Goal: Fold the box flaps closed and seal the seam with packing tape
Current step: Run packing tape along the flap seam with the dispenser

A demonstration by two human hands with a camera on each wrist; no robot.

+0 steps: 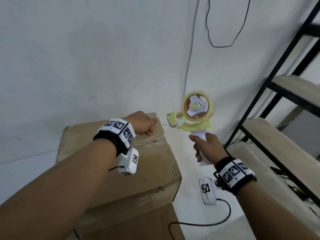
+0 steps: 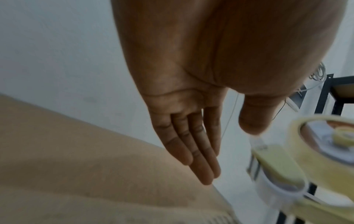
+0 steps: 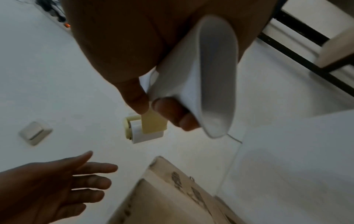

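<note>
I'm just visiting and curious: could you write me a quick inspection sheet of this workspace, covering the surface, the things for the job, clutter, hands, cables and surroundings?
Surface: white floor, by a white wall.
Job's things: cardboard box, top flaps folded down; tape dispenser with a clear roll, held beside the box, not touching it.
Clutter: second cardboard piece below the box.
Hands: left hand open over the box's far corner; right hand grips the dispenser's white handle.
Cables: black cable from the right wrist camera; black wire hanging on the wall.
Surroundings: black shelf frame on the right; wall switch.
</note>
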